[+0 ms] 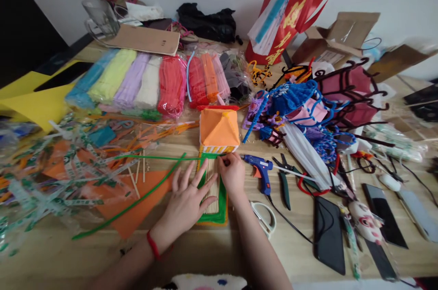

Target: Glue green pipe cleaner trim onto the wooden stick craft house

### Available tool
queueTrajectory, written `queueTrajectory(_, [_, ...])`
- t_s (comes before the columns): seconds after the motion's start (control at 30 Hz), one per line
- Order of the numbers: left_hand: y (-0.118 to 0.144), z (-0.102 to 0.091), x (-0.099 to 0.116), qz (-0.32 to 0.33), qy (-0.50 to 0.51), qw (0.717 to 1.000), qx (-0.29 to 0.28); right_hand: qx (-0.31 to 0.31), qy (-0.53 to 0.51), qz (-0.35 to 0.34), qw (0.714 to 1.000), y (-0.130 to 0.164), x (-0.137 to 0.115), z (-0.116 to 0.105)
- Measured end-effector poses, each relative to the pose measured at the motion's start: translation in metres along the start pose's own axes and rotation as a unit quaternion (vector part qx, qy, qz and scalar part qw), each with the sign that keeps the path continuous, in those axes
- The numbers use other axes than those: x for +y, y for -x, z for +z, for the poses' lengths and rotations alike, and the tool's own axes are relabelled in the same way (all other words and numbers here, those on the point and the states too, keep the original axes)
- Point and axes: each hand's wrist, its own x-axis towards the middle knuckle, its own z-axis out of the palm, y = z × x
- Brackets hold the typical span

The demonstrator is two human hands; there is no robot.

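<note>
A small craft house with an orange paper roof [219,129] stands on a base of wooden sticks [212,185] edged in green and orange. My left hand [186,201] lies flat on the base, fingers spread. My right hand [232,173] pinches the end of a green pipe cleaner [153,158] at the base's far edge, beside the house. A second green pipe cleaner [130,205] runs diagonally across an orange sheet [137,208] to the left.
A blue glue gun [260,169], pliers [284,180] and white scissors [265,217] lie right of my hand. Bags of coloured pipe cleaners [153,82] line the back. Pipe-cleaner crafts [308,107], phones [328,233] and plastic wrappers [51,176] crowd the table.
</note>
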Motion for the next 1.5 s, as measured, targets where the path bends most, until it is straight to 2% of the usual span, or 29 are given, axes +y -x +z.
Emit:
queueTrajectory(0.13, [0.004, 0.003, 0.000, -0.008, 0.023, 1.000, -0.009, -0.005, -0.007, 0.007, 1.000, -0.002, 0.003, 0.000])
queueTrajectory(0.33, [0.027, 0.006, 0.002, 0.017, 0.088, 0.996, -0.021, -0.003, 0.005, 0.003, 1.000, -0.002, 0.005, 0.001])
queueTrajectory(0.53, [0.041, 0.001, 0.002, 0.034, 0.108, 0.994, 0.011, 0.004, 0.000, 0.004, 1.000, -0.001, 0.005, 0.001])
queueTrajectory(0.7, [0.043, -0.005, -0.005, 0.088, 0.146, 0.984, 0.051, 0.005, -0.009, 0.001, 1.000, -0.001, 0.004, 0.000])
queueTrajectory(0.77, [0.042, -0.005, -0.007, 0.069, 0.204, 0.975, 0.054, 0.008, -0.011, 0.001, 1.000, -0.001, 0.004, 0.000])
queueTrajectory(0.8, [0.039, -0.005, -0.008, 0.030, 0.253, 0.966, 0.055, 0.010, -0.012, 0.000, 1.000, 0.000, 0.004, 0.000])
queueTrajectory(0.83, [0.035, -0.006, -0.008, -0.029, 0.315, 0.947, 0.056, 0.015, -0.014, -0.002, 1.000, 0.001, 0.004, 0.001])
queueTrajectory(0.87, [0.029, -0.007, -0.008, -0.103, 0.385, 0.915, 0.060, 0.021, -0.016, -0.003, 1.000, 0.002, 0.004, 0.002])
queueTrajectory(0.9, [0.022, -0.009, -0.007, -0.186, 0.462, 0.865, 0.065, 0.029, -0.018, -0.004, 0.999, 0.003, 0.004, 0.003])
queueTrajectory(0.93, [0.013, -0.011, -0.006, -0.261, 0.544, 0.796, 0.061, 0.039, -0.020, -0.003, 0.999, 0.004, 0.003, 0.004])
queueTrajectory(0.97, [0.003, -0.014, -0.005, -0.319, 0.620, 0.714, 0.059, 0.049, -0.022, 0.000, 0.999, 0.005, 0.003, 0.006])
queueTrajectory(1.03, [-0.014, -0.020, -0.003, -0.364, 0.747, 0.552, 0.069, 0.063, -0.031, 0.005, 0.997, 0.007, 0.003, 0.007])
queueTrajectory(1.07, [-0.022, -0.023, -0.001, -0.371, 0.787, 0.489, 0.067, 0.068, -0.037, 0.008, 0.997, 0.007, 0.003, 0.008])
queueTrajectory(1.1, [-0.027, -0.026, 0.000, -0.374, 0.813, 0.442, 0.063, 0.072, -0.041, 0.011, 0.997, 0.008, 0.003, 0.009])
queueTrajectory(1.13, [-0.031, -0.029, 0.002, -0.374, 0.832, 0.407, 0.057, 0.074, -0.045, 0.015, 0.996, 0.008, 0.003, 0.009])
queueTrajectory(1.2, [-0.035, -0.033, 0.005, -0.373, 0.850, 0.368, 0.049, 0.075, -0.048, 0.022, 0.996, 0.006, 0.002, 0.009])
queueTrajectory(1.27, [-0.035, -0.035, 0.007, -0.371, 0.858, 0.351, 0.046, 0.069, -0.044, 0.028, 0.996, 0.005, 0.002, 0.009])
queueTrajectory(1.37, [-0.033, -0.037, 0.010, -0.369, 0.862, 0.344, 0.048, 0.060, -0.036, 0.029, 0.997, 0.002, 0.002, 0.010])
queueTrajectory(1.5, [-0.037, -0.035, 0.011, -0.355, 0.863, 0.355, 0.060, 0.053, -0.029, 0.007, 0.998, 0.003, 0.002, 0.009])
